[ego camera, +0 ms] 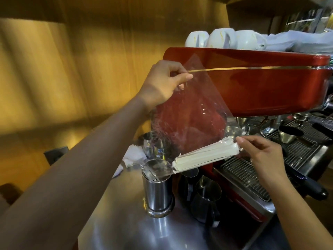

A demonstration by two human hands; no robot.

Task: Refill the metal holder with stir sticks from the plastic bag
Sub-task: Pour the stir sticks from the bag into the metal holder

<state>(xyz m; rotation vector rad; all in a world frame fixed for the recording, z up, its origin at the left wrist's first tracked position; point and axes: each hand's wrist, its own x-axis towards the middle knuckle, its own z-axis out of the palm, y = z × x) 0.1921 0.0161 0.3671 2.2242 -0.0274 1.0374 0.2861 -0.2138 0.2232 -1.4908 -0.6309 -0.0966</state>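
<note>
A clear plastic bag hangs in the air in front of the red espresso machine. My left hand pinches its upper corner. A bundle of paper-wrapped stir sticks lies slanted along the bag's lower edge, its low end just over the rim of the metal holder. My right hand grips the bundle's upper right end through the plastic. The holder is a shiny upright cylinder on the steel counter, with a few sticks leaning inside it.
The red espresso machine fills the right side, with white cups on top and its drip tray grate below. Steel milk pitchers stand right beside the holder. A white cloth lies behind it. A wooden wall is at left.
</note>
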